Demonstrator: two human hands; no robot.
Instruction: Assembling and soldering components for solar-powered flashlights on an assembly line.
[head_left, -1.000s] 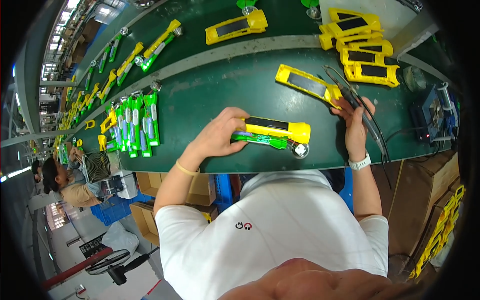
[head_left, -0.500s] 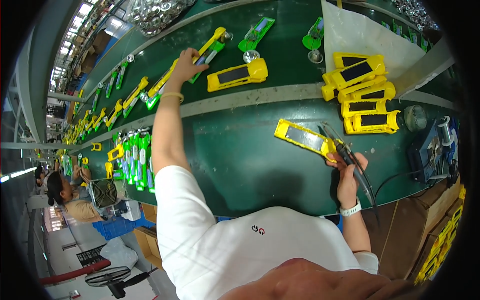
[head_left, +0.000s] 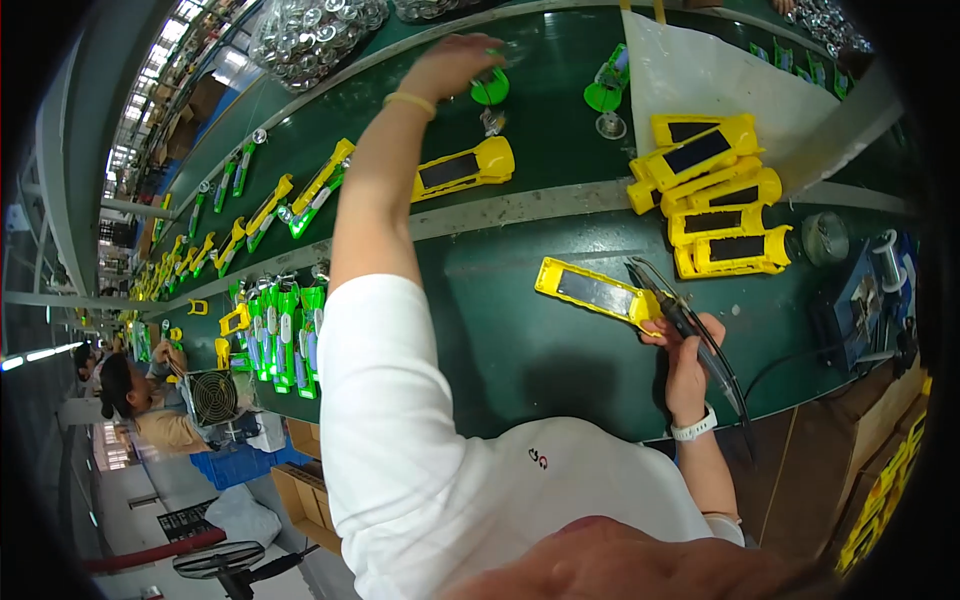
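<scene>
Two hands apart: left hand far across belt.

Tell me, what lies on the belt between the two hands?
A yellow housing with a dark panel, then a pale strip along the belt; the head view shows both.

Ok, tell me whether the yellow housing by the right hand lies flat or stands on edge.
Flat: the yellow housing lies on the green belt, dark panel up.

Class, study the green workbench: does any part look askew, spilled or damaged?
Nothing looks damaged or spilled. The yellow casing by the right hand lies at a slant, while the stacked yellow casings sit in a loose pile. The left hand reaches a green part.
</scene>
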